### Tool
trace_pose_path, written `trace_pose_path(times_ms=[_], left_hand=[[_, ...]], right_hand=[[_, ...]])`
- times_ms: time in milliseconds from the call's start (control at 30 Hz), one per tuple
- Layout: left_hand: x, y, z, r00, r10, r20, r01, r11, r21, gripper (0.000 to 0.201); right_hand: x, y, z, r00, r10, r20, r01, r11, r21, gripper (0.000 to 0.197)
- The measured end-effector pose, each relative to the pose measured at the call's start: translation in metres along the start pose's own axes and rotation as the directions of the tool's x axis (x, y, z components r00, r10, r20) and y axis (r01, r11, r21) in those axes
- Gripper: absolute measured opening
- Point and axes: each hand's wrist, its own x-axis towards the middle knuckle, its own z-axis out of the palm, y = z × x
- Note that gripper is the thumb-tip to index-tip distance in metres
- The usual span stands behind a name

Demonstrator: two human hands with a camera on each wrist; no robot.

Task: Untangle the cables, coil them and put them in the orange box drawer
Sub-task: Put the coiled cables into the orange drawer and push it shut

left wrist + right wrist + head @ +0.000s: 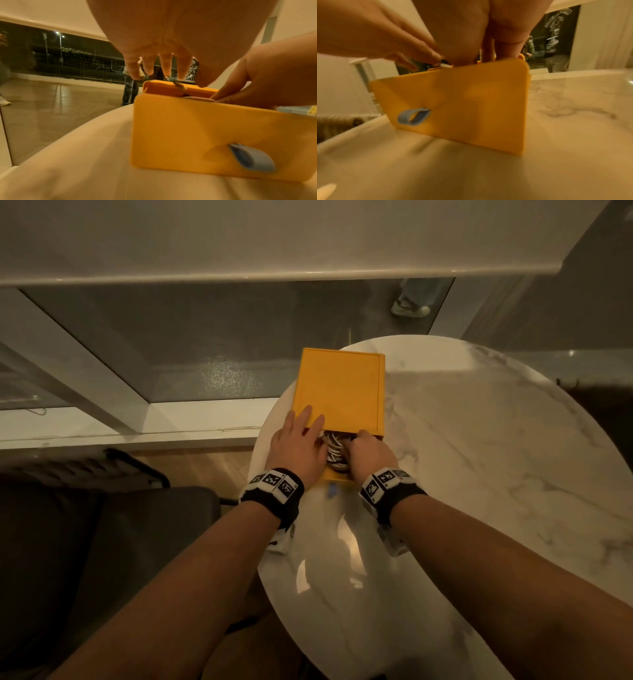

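The orange box point(339, 388) lies flat on the round marble table point(479, 457). Its drawer point(337, 477) is pulled partly out toward me, with a blue pull tab point(413, 117) on its front. Coiled black-and-white cables point(333, 450) lie inside the drawer. My left hand point(299, 446) rests on the box top with straight fingers, its thumb down at the drawer's left side. My right hand point(371, 453) is curled over the drawer's right side, fingers reaching down onto the cables; their tips are hidden. A white cable end point(444, 65) pokes above the drawer front.
The box sits near the table's far left edge, beside a glass wall point(205, 344). A dark chair point(102, 542) stands to my left below the table. Bare marble spreads to the right and toward me. People stand beyond the glass point(128, 88).
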Motion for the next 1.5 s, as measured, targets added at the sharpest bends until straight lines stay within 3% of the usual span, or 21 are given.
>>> trace_pose_path(times_ms=[100, 167, 367, 533, 600, 700, 767, 900, 1067, 1200, 1367, 1500], left_hand=[[0.0, -0.003, 0.005, 0.985, -0.009, 0.17, -0.001, 0.998, 0.056, 0.064], [-0.001, -0.001, 0.008, 0.979, -0.023, 0.205, 0.009, 0.997, 0.073, 0.062], [-0.002, 0.005, -0.001, 0.991, -0.03, 0.13, 0.032, 0.999, -0.011, 0.061], [0.004, 0.007, -0.01, 0.993, -0.053, 0.101, 0.057, 0.998, -0.037, 0.082], [0.007, 0.002, -0.008, 0.995, -0.014, 0.094, 0.015, 1.0, -0.009, 0.084], [0.007, -0.008, -0.009, 0.997, 0.011, 0.072, -0.009, 1.0, -0.027, 0.097], [0.006, -0.017, -0.012, 0.994, -0.022, 0.109, 0.027, 0.999, -0.04, 0.114], [0.004, -0.031, -0.016, 0.968, 0.005, 0.251, -0.016, 0.999, 0.041, 0.135], [0.004, -0.035, -0.018, 0.976, 0.03, 0.217, -0.04, 0.998, 0.044, 0.122], [0.001, -0.034, -0.017, 0.983, 0.044, 0.176, -0.048, 0.999, 0.022, 0.111], [0.003, -0.026, -0.019, 0.995, -0.007, 0.1, 0.01, 1.0, -0.024, 0.065], [0.006, -0.022, -0.017, 0.997, -0.056, 0.056, 0.06, 0.997, -0.058, 0.047]], right_hand=[[0.007, 0.002, -0.005, 1.0, -0.008, -0.019, 0.009, 0.999, 0.05, 0.031], [0.005, 0.001, -0.009, 0.999, -0.045, -0.007, 0.045, 0.994, 0.099, 0.035], [-0.013, 0.009, -0.001, 0.992, -0.112, -0.063, 0.125, 0.949, 0.288, 0.054], [-0.016, 0.008, -0.002, 0.988, -0.145, 0.059, 0.122, 0.948, 0.292, 0.058], [-0.016, 0.011, -0.005, 0.989, -0.149, 0.001, 0.142, 0.94, 0.31, 0.048], [-0.021, 0.024, -0.011, 0.974, -0.077, -0.213, 0.155, 0.913, 0.377, 0.034], [-0.025, 0.04, -0.016, 0.958, -0.044, -0.285, 0.157, 0.908, 0.389, 0.044], [-0.026, 0.063, -0.021, 0.999, -0.036, 0.014, 0.032, 0.964, 0.263, 0.107], [-0.024, 0.066, -0.029, 0.988, -0.054, 0.147, 0.024, 0.98, 0.196, 0.124], [-0.023, 0.066, -0.033, 0.99, -0.07, 0.12, 0.057, 0.992, 0.115, 0.11], [-0.018, 0.061, -0.039, 0.996, -0.078, 0.042, 0.074, 0.994, 0.079, 0.065], [-0.016, 0.057, -0.037, 0.998, -0.055, -0.013, 0.055, 0.996, 0.073, 0.046]])
